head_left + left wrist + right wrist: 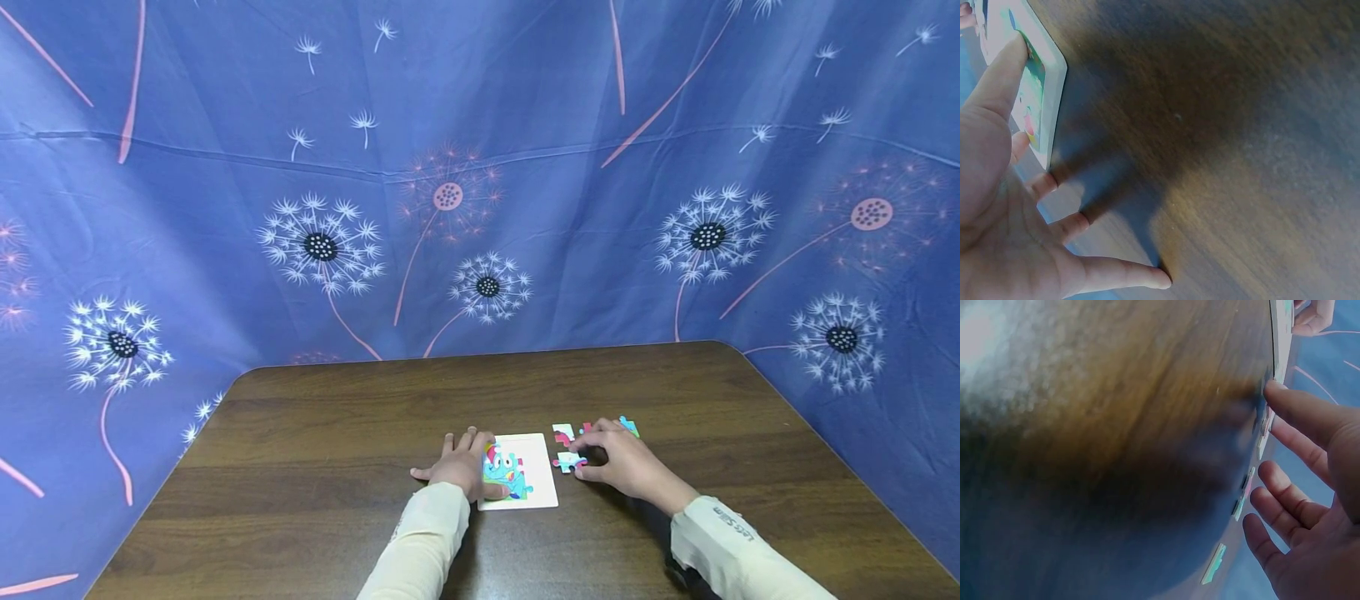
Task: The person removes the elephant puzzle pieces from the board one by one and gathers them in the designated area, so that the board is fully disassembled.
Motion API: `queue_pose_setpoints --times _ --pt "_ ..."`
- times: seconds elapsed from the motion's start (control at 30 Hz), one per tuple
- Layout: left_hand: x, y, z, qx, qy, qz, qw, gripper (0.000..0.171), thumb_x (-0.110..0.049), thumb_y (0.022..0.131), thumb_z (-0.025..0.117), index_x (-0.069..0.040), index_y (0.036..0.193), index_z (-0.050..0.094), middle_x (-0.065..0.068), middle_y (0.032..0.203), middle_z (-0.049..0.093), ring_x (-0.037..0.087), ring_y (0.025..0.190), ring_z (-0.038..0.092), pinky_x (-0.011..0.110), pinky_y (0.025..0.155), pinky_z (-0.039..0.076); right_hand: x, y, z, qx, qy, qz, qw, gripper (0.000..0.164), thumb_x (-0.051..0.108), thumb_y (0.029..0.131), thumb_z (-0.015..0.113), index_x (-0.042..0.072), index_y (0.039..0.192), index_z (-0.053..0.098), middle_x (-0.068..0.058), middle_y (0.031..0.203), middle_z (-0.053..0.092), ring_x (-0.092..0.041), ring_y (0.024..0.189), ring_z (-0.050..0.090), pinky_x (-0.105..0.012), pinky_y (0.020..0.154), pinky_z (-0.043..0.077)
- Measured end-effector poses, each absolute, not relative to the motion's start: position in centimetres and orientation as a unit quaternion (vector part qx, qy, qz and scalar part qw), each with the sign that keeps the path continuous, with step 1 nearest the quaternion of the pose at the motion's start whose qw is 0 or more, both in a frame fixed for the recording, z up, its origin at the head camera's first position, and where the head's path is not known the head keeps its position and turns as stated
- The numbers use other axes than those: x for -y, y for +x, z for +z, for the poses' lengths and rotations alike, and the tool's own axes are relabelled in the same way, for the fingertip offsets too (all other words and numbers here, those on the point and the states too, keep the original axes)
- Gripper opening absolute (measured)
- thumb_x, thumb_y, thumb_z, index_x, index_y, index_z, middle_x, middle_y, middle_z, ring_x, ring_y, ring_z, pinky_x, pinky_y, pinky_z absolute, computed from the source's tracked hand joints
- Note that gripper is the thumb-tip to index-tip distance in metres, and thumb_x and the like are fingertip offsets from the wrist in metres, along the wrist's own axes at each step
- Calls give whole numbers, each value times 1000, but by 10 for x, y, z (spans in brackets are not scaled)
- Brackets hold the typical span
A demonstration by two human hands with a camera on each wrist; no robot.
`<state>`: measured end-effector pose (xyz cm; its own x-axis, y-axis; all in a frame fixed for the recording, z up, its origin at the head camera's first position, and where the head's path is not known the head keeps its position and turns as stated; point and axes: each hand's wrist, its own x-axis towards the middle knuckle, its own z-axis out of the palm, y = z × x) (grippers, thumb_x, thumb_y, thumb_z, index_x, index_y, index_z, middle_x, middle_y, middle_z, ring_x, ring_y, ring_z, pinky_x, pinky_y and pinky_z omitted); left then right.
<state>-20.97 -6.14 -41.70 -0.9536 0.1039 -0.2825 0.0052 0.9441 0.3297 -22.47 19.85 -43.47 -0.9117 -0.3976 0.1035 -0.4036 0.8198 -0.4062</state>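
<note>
My sleeves: the left sleeve [423, 533] and the right sleeve [738, 550] are nearest, both pale cream, and the right one has dark letters on it.
My left grip: the left grip [461, 468] is spread wide over the left edge of the white board, with my thumb on the picture and my little finger out over the wood.
My right grip: the right grip [626, 462] is narrow, with my thumb and pointing finger pinching the near puzzle piece, and the other fingers a bit bent.
White board: the puzzle board [542, 475] lies flat between my arms, with a part-made blue cartoon picture [506, 475] in it.
Loose bits: the near puzzle piece [567, 461] is just right of the board; a white and red piece [563, 431] lies behind it, a small red piece [586, 428] is partly hidden by my fingers, and a blue and green piece [629, 426] is farther right.
Table: the table [337, 442] is dark brown with wood lines, round back corners, a shiny patch and shadows under my fingers.
Room: a blue cloth [570, 208] hangs behind the table and round its sides, with white dandelions [321, 246], pink dandelions [447, 196], and a long crease running across.
</note>
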Motion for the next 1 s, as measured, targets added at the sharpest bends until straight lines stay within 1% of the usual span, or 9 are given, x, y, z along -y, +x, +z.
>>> queue_pose_setpoints --times 0.17,0.23,0.4,0.67,0.77,0.87,1.0 --pt "61 -211 -417 -974 24 168 151 74 -43 81 86 -27 141 47 3 164 32 37 152 23 90 91 25 -200 -226 -436 957 199 210 -5 25 22 81 87 20 104 78 -14 119 64 -39 114 59 -60 94 48" --pt "61 -211 -418 -973 24 170 151 74 -43 81 86 -27 141 47 3 164 32 38 152 23 90 91 25 -200 -226 -437 958 194 210 -11 25 22 81 86 20 105 77 -16 122 63 -42 117 58 -62 96 47" --pt "61 -212 -419 -973 26 170 152 73 -42 81 86 -26 141 46 4 164 31 39 152 23 90 91 24 -200 -227 -438 959 189 211 -18 25 21 82 86 20 105 77 -18 124 63 -44 120 57 -63 97 46" --pt "62 -210 -419 -975 28 166 148 74 -43 80 86 -26 141 47 4 163 33 38 151 24 89 91 26 -200 -226 -437 959 183 214 -30 26 21 82 86 18 107 77 -27 132 58 -50 126 52 -67 100 42" --pt "62 -209 -417 -975 29 164 149 75 -44 81 86 -27 142 46 3 163 33 38 152 23 89 91 26 -201 -226 -435 957 190 216 -26 27 22 82 86 17 107 77 -26 130 59 -49 124 53 -66 99 43" --pt "61 -208 -414 -974 31 164 150 76 -44 81 85 -26 143 46 3 163 33 38 152 23 89 91 27 -201 -225 -434 955 193 224 -19 28 24 82 86 18 108 77 -20 126 62 -45 120 56 -62 98 45" --pt "62 -207 -413 -975 30 162 152 77 -45 82 84 -26 145 46 3 163 33 37 152 23 89 91 27 -200 -223 -433 950 187 248 -6 27 23 83 86 18 108 77 -5 113 64 -28 104 60 -51 89 50"
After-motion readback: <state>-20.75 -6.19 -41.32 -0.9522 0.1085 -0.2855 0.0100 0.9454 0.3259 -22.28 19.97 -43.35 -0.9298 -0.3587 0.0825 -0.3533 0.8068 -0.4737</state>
